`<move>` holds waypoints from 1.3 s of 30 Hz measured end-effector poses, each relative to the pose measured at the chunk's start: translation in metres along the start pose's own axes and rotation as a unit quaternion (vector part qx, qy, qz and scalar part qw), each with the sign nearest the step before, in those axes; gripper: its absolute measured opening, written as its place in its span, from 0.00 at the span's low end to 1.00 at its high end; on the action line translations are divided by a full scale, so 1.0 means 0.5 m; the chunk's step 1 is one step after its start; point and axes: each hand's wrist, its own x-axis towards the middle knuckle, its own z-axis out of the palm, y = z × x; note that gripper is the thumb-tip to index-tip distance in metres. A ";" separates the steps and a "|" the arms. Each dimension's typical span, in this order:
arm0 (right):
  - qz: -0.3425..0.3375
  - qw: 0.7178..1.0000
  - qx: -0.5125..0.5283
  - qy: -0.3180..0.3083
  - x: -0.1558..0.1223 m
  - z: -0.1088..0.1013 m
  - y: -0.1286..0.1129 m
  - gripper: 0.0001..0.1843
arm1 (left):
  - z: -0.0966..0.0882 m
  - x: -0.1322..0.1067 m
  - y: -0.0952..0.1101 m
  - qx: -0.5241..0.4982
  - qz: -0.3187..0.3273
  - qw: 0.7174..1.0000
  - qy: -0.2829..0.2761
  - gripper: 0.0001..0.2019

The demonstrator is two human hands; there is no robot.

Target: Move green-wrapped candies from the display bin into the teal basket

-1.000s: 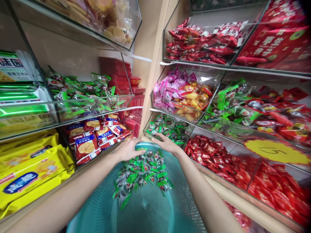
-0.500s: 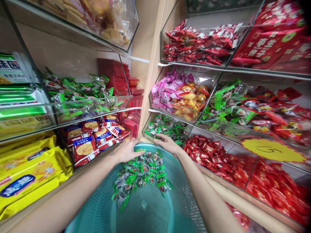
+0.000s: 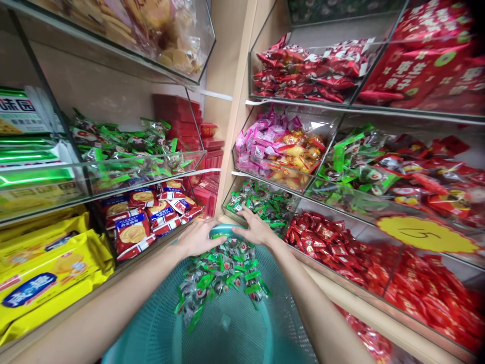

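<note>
A teal plastic basket (image 3: pixel 246 313) with perforated walls is below me, its far rim close to the corner of the shelves. Several wrapped candies (image 3: pixel 223 268) in green and clear wrappers lie heaped at its far end. My left hand (image 3: pixel 197 238) is closed over the far-left part of the rim, thumb pointing inward over the candies. On the far-right part, my right hand (image 3: pixel 257 230) grips the rim, its thumb on the inner side and its fingers reaching past it. The undersides of both hands are hidden. Beyond the right hand, a clear bin (image 3: pixel 231 199) holds similar green-wrapped candies.
Glass-fronted shelves meet in a corner ahead. Biscuit packs (image 3: pixel 132 230) and yellow packages (image 3: pixel 56 278) are at left. Red-wrapped sweets (image 3: pixel 322 237) and a yellow price tag (image 3: pixel 428 233) are at right. A wooden ledge (image 3: pixel 341 288) runs alongside the basket.
My right hand has shifted slightly left along the rim, closer to my left hand, and its thumb now shows. The basket and candies are nearly where they were.
</note>
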 end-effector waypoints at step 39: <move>0.019 0.934 0.148 0.325 0.051 0.017 0.029 0.13 | -0.017 0.004 -0.006 -0.007 0.002 0.999 -0.044 0.31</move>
